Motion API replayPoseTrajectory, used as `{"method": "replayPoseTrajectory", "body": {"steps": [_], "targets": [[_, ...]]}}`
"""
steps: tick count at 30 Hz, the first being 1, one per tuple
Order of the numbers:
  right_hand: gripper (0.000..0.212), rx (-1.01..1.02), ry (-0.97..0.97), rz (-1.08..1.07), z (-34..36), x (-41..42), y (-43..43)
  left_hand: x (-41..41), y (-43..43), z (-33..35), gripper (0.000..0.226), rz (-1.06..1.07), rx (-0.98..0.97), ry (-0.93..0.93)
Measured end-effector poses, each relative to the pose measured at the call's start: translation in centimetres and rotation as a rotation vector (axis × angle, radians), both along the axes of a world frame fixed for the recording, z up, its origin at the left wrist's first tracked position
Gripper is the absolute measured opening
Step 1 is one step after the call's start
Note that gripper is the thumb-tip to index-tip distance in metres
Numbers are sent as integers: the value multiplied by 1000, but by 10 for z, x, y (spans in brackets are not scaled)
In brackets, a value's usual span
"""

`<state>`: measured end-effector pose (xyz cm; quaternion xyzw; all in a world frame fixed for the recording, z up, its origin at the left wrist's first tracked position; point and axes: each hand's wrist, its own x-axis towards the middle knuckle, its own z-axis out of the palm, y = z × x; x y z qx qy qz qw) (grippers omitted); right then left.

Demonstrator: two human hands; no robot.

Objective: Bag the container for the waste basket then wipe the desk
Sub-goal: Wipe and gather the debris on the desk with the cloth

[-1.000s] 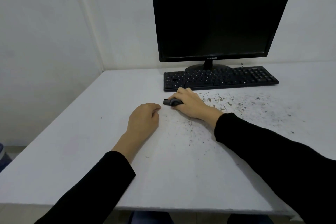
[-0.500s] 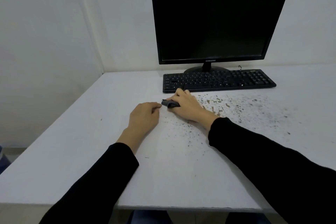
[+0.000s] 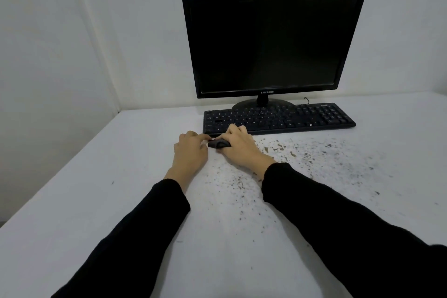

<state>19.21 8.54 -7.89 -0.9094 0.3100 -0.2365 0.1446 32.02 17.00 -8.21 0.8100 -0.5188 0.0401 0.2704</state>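
Note:
A small dark grey object (image 3: 217, 144), maybe a folded bag or cloth, lies on the white desk (image 3: 101, 196) just in front of the keyboard. My right hand (image 3: 240, 150) covers and grips it from the right. Pressed up against its left end is my left hand (image 3: 191, 152), fingertips pinching that end. Dark crumbs and smears (image 3: 285, 152) are scattered over the desk to the right of my hands and toward me. No waste basket or container is in view.
A black keyboard (image 3: 290, 117) lies behind my hands, and a black monitor (image 3: 271, 41) with a dark screen stands behind it. White walls close the desk at the back and left.
My left hand has slid right and forward until its fingertips meet the dark object held by my right hand. The camera has tilted a little.

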Motion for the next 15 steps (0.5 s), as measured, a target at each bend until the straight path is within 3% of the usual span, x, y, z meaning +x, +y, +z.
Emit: {"method": "replayPoseTrajectory", "body": {"steps": [7,15], "targets": [[31,-33,37,-41,2,9,1,3,1,-6,42,-14,48,-98],[33,102,34,144,6,-36,-5,-2,4,-2,48,-78,32,-144]]}}
